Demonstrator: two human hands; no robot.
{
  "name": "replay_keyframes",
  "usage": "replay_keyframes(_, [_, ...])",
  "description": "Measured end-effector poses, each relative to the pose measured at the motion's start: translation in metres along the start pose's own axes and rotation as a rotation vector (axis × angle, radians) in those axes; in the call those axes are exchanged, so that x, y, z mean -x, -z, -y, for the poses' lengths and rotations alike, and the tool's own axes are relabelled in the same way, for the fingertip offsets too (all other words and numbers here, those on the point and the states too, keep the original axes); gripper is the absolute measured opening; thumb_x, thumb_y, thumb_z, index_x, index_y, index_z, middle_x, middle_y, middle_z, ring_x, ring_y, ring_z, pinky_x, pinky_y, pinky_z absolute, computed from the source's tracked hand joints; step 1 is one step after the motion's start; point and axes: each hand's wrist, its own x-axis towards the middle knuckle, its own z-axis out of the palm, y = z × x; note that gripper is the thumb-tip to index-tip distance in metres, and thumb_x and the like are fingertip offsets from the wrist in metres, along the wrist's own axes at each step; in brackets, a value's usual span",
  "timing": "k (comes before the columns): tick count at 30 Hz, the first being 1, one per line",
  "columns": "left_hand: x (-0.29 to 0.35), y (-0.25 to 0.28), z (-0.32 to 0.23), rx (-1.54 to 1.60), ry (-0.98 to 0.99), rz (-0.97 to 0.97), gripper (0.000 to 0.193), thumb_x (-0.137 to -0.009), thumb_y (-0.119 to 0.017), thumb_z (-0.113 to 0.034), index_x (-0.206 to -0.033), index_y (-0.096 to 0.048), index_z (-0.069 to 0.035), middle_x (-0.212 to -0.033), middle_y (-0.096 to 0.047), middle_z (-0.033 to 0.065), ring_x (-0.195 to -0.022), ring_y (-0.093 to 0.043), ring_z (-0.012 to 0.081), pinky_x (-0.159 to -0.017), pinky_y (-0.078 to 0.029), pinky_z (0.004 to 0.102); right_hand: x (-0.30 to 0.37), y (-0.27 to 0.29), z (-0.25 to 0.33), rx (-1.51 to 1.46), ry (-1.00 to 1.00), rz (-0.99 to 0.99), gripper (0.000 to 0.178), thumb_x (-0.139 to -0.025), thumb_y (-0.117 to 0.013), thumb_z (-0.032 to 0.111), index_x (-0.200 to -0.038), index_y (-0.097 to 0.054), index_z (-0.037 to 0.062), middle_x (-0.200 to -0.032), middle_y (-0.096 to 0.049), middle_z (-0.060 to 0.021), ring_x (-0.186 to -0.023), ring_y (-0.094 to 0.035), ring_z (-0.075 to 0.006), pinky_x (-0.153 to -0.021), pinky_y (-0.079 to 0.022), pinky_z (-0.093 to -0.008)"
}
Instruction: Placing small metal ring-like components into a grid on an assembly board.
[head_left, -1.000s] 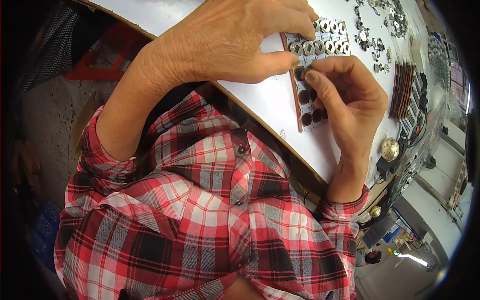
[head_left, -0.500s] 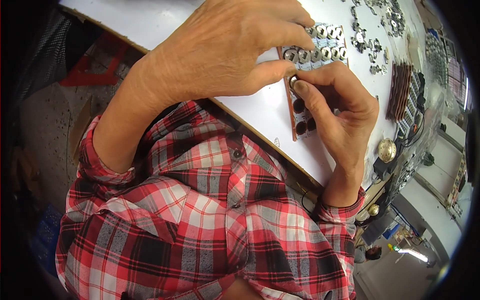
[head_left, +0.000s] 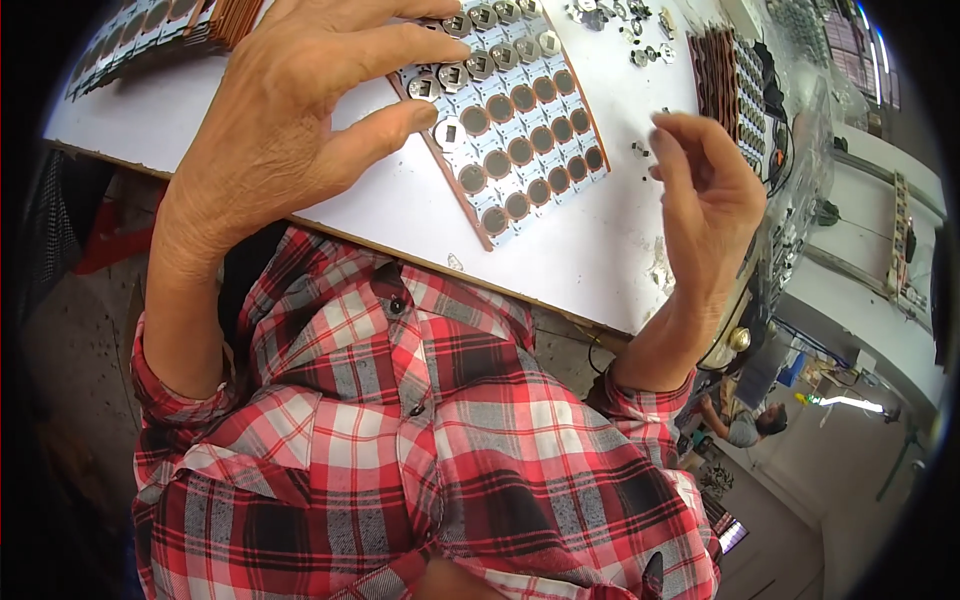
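Leaning over the blue board (head_left: pixel 530 171) with spread, empty-looking fingers, maybe to keep it still, the left hand (head_left: pixel 282 112) has a silver disc (head_left: pixel 450 134) by its thumb, while the right hand (head_left: pixel 710 190), fingers half curled and looking empty, hangs beside the board.

The slotted round discs (head_left: pixel 441 137) are shiny metal, the circuit-board panel (head_left: pixel 508 180) is smooth with matt round pads (head_left: pixel 540 137), the tabletop (head_left: pixel 560 262) is smooth and glossy with a rough wood-like edge (head_left: pixel 110 161), and the plaid shirt (head_left: pixel 480 450) is matt cloth
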Motion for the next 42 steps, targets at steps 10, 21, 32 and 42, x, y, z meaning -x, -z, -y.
replay_keyframes(10, [-0.013, 0.004, -0.015, -0.052, 0.118, 0.071, 0.038, -0.081, -0.078, -0.019, -0.117, -0.073, -0.006, -0.128, -0.067, 0.0165, -0.124, -0.059, 0.0332, -0.107, -0.044, 0.0467, 0.011, -0.007, -0.017, 0.339, 0.207, -0.046, 0.005, -0.092, -0.072, 0.001, -0.095, -0.072, -0.0025, -0.083, -0.067, -0.0064, -0.070, -0.061, -0.0102, -0.066, -0.049, -0.0246])
replay_keyframes(21, [-0.032, 0.018, -0.048, -0.419, 0.276, 0.352, 0.034, -0.089, -0.072, -0.022, -0.117, -0.070, -0.002, -0.127, -0.066, 0.0185, -0.124, -0.059, 0.0346, -0.110, -0.040, 0.0495, -0.005, -0.008, -0.002, 0.325, -0.041, 0.068, 0.010, -0.097, -0.068, 0.006, -0.097, -0.071, -0.0029, -0.076, -0.068, -0.0039, -0.064, -0.061, -0.0075, -0.059, -0.052, -0.0244])
replay_keyframes(32, [-0.038, 0.019, -0.055, -0.422, 0.318, 0.356, 0.032, -0.089, -0.072, -0.021, -0.114, -0.070, 0.000, -0.125, -0.067, 0.0202, -0.124, -0.058, 0.0355, -0.109, -0.040, 0.0491, 0.009, -0.061, 0.058, -0.502, -0.114, 0.315, 0.016, -0.095, -0.067, -0.005, -0.110, -0.072, -0.0065, -0.092, -0.074, -0.0083, -0.078, -0.071, -0.0114, -0.065, -0.058, -0.0227])
replay_keyframes(42, [-0.030, 0.019, -0.045, -0.438, 0.242, 0.324, 0.032, -0.089, -0.072, -0.021, -0.113, -0.070, 0.000, -0.123, -0.067, 0.0209, -0.122, -0.059, 0.0349, -0.107, -0.042, 0.0477, 0.014, -0.070, 0.050, -0.415, -0.050, 0.191, 0.017, -0.094, -0.073, -0.002, -0.111, -0.073, -0.0025, -0.095, -0.074, -0.0031, -0.081, -0.065, -0.0050, -0.067, -0.048, -0.0175])
